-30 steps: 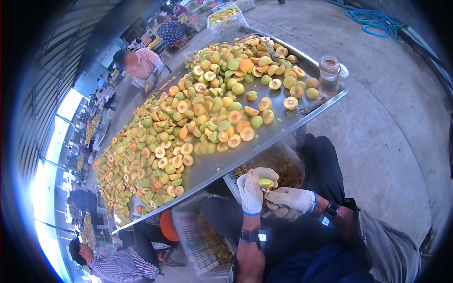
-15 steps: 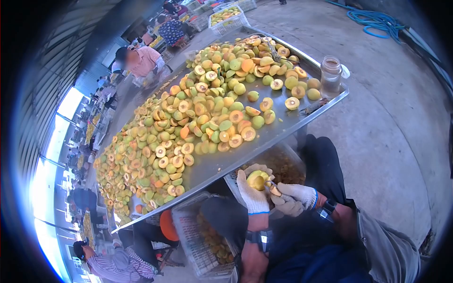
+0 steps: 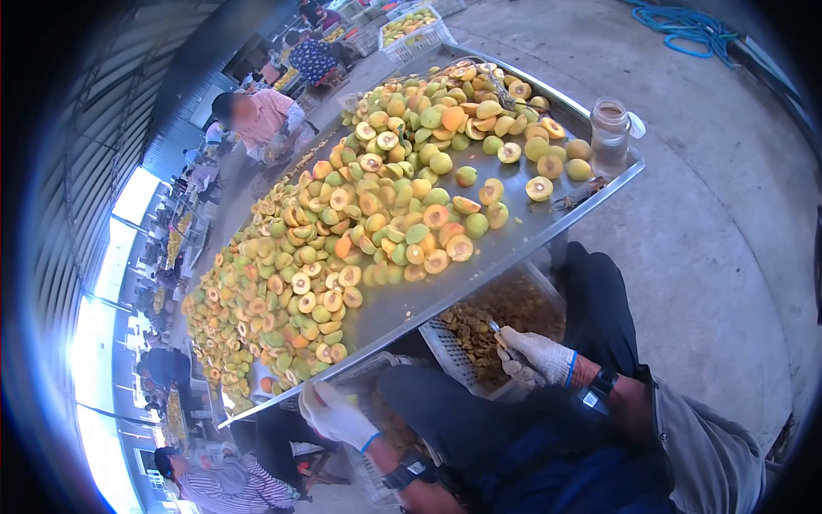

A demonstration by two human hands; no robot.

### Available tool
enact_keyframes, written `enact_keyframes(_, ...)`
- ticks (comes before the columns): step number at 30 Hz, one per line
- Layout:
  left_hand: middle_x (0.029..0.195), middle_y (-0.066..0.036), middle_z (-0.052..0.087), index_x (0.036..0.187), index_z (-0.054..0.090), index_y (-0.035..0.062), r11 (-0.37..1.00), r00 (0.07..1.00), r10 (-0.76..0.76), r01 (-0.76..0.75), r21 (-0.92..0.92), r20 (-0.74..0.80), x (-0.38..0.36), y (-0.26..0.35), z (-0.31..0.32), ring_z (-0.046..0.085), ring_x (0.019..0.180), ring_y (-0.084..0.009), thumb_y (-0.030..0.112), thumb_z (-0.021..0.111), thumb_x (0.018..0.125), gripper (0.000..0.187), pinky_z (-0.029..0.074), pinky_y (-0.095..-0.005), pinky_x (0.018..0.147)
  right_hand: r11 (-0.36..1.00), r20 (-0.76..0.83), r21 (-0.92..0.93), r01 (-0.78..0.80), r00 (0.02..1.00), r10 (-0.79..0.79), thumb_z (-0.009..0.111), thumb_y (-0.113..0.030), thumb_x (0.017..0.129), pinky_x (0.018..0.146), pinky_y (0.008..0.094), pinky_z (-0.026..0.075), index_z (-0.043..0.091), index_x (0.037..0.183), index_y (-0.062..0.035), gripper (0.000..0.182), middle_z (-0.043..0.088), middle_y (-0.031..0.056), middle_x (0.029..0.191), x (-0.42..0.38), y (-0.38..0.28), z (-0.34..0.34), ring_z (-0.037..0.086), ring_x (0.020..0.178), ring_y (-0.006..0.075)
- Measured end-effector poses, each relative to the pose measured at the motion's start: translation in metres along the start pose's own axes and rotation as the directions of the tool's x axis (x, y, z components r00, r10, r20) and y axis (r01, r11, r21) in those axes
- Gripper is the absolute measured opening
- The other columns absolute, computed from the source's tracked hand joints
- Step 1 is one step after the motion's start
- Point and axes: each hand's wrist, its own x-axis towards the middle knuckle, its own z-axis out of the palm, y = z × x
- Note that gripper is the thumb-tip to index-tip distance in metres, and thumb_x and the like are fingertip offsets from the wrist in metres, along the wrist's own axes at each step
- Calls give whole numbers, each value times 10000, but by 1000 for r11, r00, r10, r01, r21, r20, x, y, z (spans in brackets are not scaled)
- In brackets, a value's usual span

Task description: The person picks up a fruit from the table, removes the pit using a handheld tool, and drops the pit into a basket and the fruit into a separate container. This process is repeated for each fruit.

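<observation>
My right hand, in a white glove, is closed around a small pitting tool with a metal tip, above a crate of brown fruit scraps. My left hand, also gloved, is at the table's near edge, over a second white crate. Its fingers look stretched out and somewhat blurred; I see no fruit in it. Halved yellow-green stone fruit, like peaches or apricots, lie heaped on the metal table; several show brown pit hollows.
On the table's right corner stand a clear jar and a dark tool. A person in pink works across the table, and one in stripes sits at lower left. Blue hose lies on the floor.
My left hand has moved left from beside my right hand to the table edge, and the fruit half it held is gone from it. My right hand still holds the tool.
</observation>
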Motion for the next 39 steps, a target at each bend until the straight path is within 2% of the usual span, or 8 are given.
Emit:
enact_keyframes(8,963,-253,738,1043,757,-28,939,765,155,83,-334,625,-12,99,112,687,951,-452,365,603,939,434,523,-470,926,978,-91,-208,33,994,-53,420,-567,1076,394,250,388,552,894,-112,507,538,-11,626,6,3,-5,492,432,93)
enact_keyframes(18,830,-318,712,899,748,-79,966,695,-32,206,-156,718,-31,104,251,712,821,-446,381,719,769,479,533,-511,797,964,-110,-261,48,991,-79,445,-547,1087,400,234,364,543,883,-135,470,534,-28,661,5,6,-9,481,454,75)
enact_keyframes(22,626,-120,623,829,714,-61,831,611,-39,460,-314,791,-37,107,230,619,635,-248,214,739,744,288,514,-423,641,957,-63,-283,65,994,-86,435,-543,1092,395,230,362,540,889,-138,465,528,-28,659,5,5,-4,473,454,70)
enact_keyframes(25,792,-41,627,1077,677,22,548,479,-79,754,-364,874,-28,116,178,619,663,-168,145,707,820,287,497,-296,603,944,-71,-322,74,992,-102,427,-546,1096,393,232,365,540,871,-134,483,519,-29,651,0,4,-5,475,454,68)
enact_keyframes(29,1101,-167,638,1171,592,-61,168,539,51,825,-540,840,-34,81,155,663,1018,-283,102,626,857,356,612,-439,788,939,-33,-321,121,990,-139,429,-557,1096,401,230,369,537,837,-129,512,508,-32,641,-2,5,-4,469,452,67)
enact_keyframes(31,1234,-218,611,1174,586,-88,-170,394,123,913,-372,911,-37,99,113,595,1213,-406,84,579,899,324,556,-519,1016,933,-10,-329,146,987,-158,441,-538,1098,404,235,367,536,834,-124,500,504,-31,639,-1,7,-4,467,451,69)
enact_keyframes(34,1275,-231,611,1256,554,-98,-260,400,225,903,-341,888,-61,103,86,627,1193,-404,102,579,885,423,554,-514,1025,915,-17,-365,173,981,-192,459,-497,1101,402,236,356,544,838,-123,465,496,-34,644,-9,-2,5,461,448,61)
enact_keyframes(39,1386,-247,584,1372,524,-79,-428,375,314,876,-223,872,-95,113,55,535,1334,-429,136,528,1002,428,447,-558,1137,778,-18,-566,274,939,-344,558,-418,1067,696,286,478,643,1123,-34,397,623,21,820,-9,-8,-1,562,754,110)
